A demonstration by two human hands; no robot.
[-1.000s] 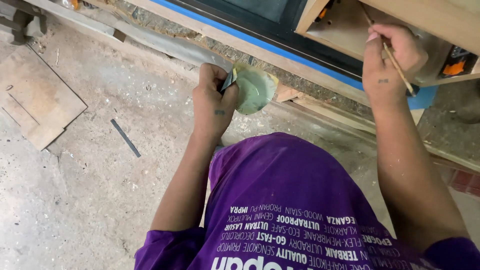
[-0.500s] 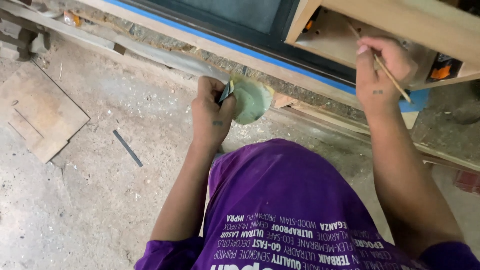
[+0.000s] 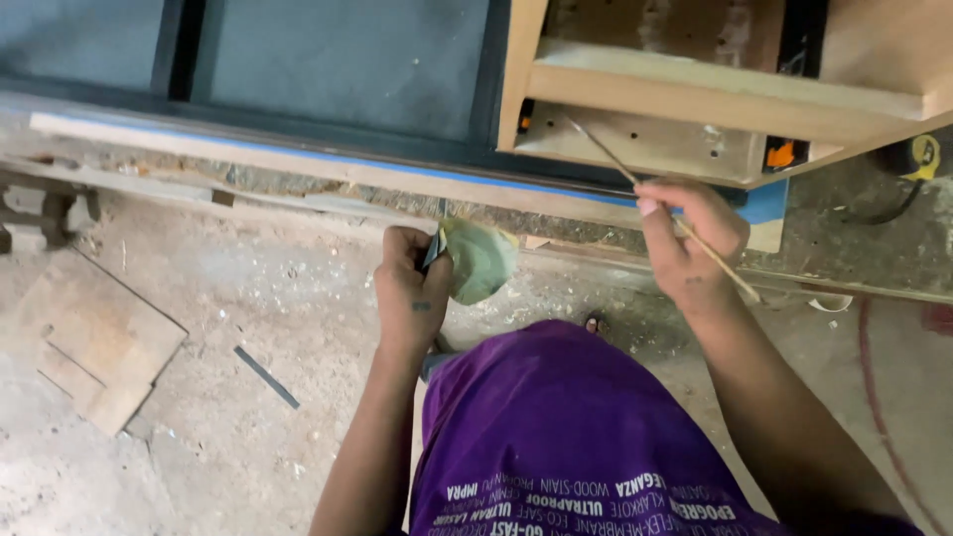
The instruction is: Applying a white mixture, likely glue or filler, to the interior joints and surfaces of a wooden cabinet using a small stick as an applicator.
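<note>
My left hand (image 3: 409,288) grips a small round greenish container (image 3: 478,258), tilted, low over the dusty floor in front of my purple shirt. My right hand (image 3: 690,243) holds a thin wooden stick (image 3: 615,164) like a fine brush. The stick's tip points up and left into the open wooden cabinet frame (image 3: 695,94). The stick passes through my fingers and juts out below my wrist. Blue tape (image 3: 397,164) runs along the base strip under the dark panel.
A dark panel (image 3: 328,60) fills the upper left. A flat piece of wood (image 3: 94,342) and a thin dark strip (image 3: 266,377) lie on the dusty concrete floor at the left. An orange part (image 3: 781,154) sits in the cabinet; a yellow tape measure (image 3: 923,154) lies at the far right.
The view has tilted up, showing more of the dark panel and cabinet. My right hand has come down and left, below the cabinet's lower edge. The left hand still holds the container.
</note>
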